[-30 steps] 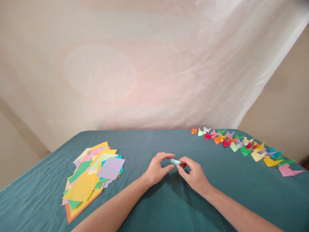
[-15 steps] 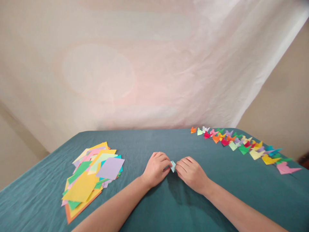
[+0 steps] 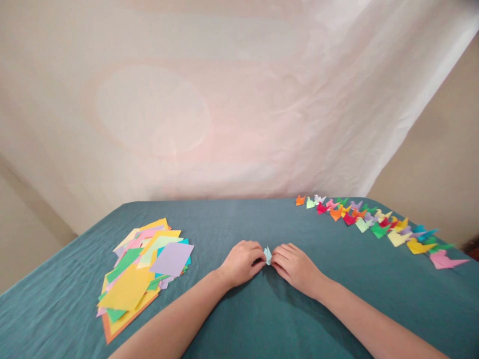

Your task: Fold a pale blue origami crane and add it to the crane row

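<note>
A small pale blue folded paper piece (image 3: 267, 255) is held between my two hands, just above the table. From the left, my left hand (image 3: 245, 263) pinches its edge with curled fingers. My right hand (image 3: 294, 264) grips the opposite side, its fingers closed together. Pointed tips of the paper stand up between the hands; the rest is partly covered by fingertips.
To the left lies a loose pile of coloured paper squares (image 3: 127, 289), with a lilac square (image 3: 172, 259) on top. Several folded paper birds (image 3: 379, 230) stand in slanting rows at the right. A teal cloth (image 3: 239, 319) covers the table, and a pale sheet (image 3: 239, 109) hangs behind.
My left hand's fingers have shifted slightly down and closer along the paper's edge. The paper piece has turned a little and stays between both hands.
</note>
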A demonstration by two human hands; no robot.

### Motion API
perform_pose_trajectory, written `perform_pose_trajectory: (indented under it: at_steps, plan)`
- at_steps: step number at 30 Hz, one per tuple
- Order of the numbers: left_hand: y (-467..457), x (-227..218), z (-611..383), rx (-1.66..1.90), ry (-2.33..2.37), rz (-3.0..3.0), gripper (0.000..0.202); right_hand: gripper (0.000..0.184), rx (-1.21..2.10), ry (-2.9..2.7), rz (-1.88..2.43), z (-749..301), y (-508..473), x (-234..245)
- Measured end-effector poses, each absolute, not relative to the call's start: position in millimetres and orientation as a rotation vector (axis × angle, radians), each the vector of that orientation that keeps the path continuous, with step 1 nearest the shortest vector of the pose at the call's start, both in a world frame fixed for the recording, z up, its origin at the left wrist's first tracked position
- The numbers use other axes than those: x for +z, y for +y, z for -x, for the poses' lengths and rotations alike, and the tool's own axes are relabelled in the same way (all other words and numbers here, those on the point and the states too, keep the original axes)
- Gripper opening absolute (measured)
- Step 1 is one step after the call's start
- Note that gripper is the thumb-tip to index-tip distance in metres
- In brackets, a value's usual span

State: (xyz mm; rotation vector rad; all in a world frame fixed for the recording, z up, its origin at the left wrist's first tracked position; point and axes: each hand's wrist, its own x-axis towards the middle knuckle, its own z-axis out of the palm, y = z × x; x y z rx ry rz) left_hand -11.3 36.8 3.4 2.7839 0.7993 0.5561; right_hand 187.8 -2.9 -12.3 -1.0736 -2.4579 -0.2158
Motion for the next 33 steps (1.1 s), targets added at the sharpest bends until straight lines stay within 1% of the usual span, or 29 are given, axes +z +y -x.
perform_pose_trajectory:
  at_steps: [7,15,20,28,33]
  plan:
    - [41.5,5.9,16.6,0.616,0.679,-2.622,0.013,0.01,0.17,-2.293,1.152,-189.9,-5.6,-11.1]
    - [40.9,3.8,12.9,0.657,0.731,-2.508,0.016,0.012,0.423,-2.14,1.227,-187.1,-3.2,-11.2]
    - [41.3,-2.6,9.0,0.734,0.814,-2.484,0.01,0.015,0.462,-2.088,1.234,-185.6,1.3,-14.8]
    - [42.9,-5.8,6.5,0.746,0.875,-2.46,0.006,0.015,0.42,-2.068,1.303,-182.8,5.8,-18.8]
    - [39.4,7.3,10.7,0.789,0.815,-2.536,0.021,0.014,0.38,-2.081,1.336,-181.3,7.6,-20.4]
